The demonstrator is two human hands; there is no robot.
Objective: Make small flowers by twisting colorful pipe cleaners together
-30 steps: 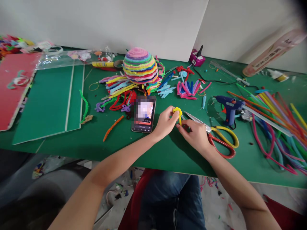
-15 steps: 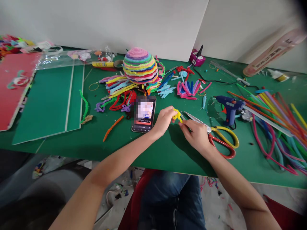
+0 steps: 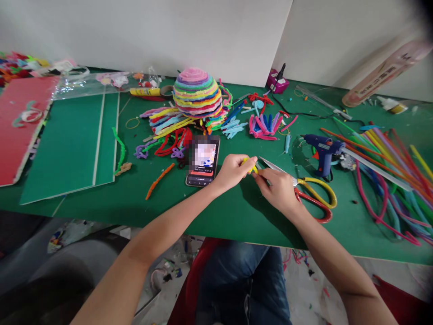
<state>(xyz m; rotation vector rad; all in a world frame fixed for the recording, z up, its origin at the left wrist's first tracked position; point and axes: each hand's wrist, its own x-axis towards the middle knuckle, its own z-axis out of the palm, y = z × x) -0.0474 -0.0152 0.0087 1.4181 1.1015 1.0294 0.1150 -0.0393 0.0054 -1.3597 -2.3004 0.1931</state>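
Yellow pipe cleaner (image 3: 249, 165): centre of frame, just above green tabletop (image 3: 237, 212), pinched between fingers of left hand (image 3: 232, 171) and right hand (image 3: 278, 190). Phone (image 3: 203, 161) left; scissors (image 3: 304, 192) right.

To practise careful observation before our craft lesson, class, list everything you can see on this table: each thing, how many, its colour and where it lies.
table: one, green, across the view
striped dome: one, many colours, back centre
phone: one, dark, beside the left hand
scissors: one pair, yellow and red handles, by the right hand
glue gun: one, blue, right of centre
long pipe cleaners: many, mixed colours, far right
short bent pieces: many, pink and blue, behind the hands
green boards: seemingly two, left
red board: one, far left
orange piece: one, left of the phone
yellow pipe cleaner: one, between the hands
left hand: grip shut on the yellow pipe cleaner
right hand: grip shut on its other end
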